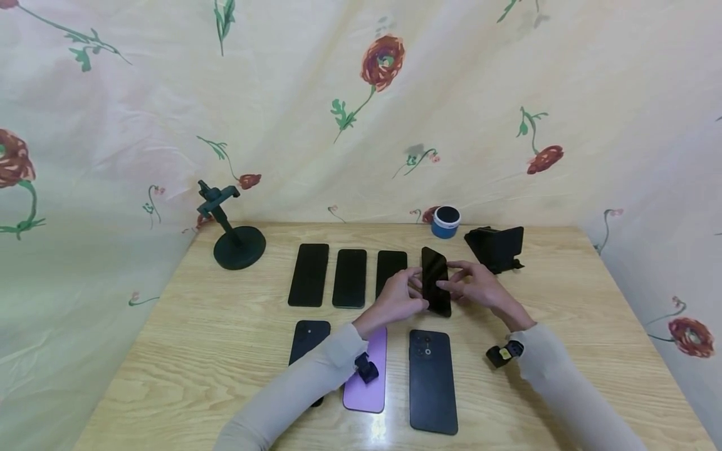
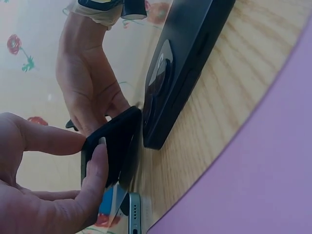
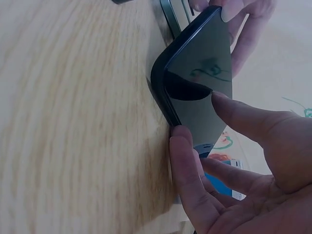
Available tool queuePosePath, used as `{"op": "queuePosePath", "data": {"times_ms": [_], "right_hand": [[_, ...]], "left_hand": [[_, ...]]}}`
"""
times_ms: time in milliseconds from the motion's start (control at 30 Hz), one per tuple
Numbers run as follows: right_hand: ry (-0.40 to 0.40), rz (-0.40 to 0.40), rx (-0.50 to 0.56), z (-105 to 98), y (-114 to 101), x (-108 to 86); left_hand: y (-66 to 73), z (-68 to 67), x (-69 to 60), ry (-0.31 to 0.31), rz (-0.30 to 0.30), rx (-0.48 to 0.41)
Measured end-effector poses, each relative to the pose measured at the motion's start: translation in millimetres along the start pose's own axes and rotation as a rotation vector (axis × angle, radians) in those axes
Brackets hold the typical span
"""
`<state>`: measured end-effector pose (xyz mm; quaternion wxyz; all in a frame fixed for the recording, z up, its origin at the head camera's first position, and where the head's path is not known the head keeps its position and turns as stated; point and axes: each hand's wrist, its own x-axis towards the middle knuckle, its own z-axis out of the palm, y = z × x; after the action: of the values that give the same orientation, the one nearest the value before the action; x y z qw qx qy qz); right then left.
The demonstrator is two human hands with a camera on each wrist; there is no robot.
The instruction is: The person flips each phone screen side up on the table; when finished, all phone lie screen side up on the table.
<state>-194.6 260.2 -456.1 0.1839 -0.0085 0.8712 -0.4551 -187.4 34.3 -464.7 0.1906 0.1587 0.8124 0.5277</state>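
Both hands hold a black smartphone [image 1: 435, 275] between them, tilted, with its glossy dark screen facing up. On its left edge, the left hand [image 1: 399, 297] pinches it between thumb and fingers. From the right side, the right hand [image 1: 477, 285] grips it, thumb [image 3: 243, 114] on the screen and fingertips [image 3: 181, 139] along the edge. In the right wrist view the phone's lower edge is close to the wooden table; whether it touches is hard to tell. Just left of it lies another black phone [image 1: 389, 266], partly covered by the left hand.
Two more black phones [image 1: 308, 274] [image 1: 350, 278] lie further left. Nearer, a dark blue phone [image 1: 309, 338], a purple phone [image 1: 366, 394] and a dark phone [image 1: 433, 388] lie back up. Behind stand a phone stand [image 1: 239, 247], a blue speaker-like cylinder [image 1: 445, 225] and a black folding holder [image 1: 499, 247].
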Motion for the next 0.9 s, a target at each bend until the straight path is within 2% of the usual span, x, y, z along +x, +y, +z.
{"op": "queuePosePath", "data": {"times_ms": [200,500,667,900], "right_hand": [[0.012,-0.014,-0.009,-0.1,0.9,1.5],[0.027,0.007,-0.033,0.7,1.9,2.6],[0.036,0.014,-0.047,-2.2,3.3,0.2],[0.069,-0.008,-0.110,-1.2,4.7,0.0]], "left_hand": [[0.6,-3.1,3.5,-0.012,-0.023,0.042],[0.0,-3.8,8.7,-0.028,-0.067,0.126],[3.1,-2.5,10.0,-0.044,-0.073,0.157],[5.0,-0.5,11.8,-0.076,-0.093,0.226]]}}
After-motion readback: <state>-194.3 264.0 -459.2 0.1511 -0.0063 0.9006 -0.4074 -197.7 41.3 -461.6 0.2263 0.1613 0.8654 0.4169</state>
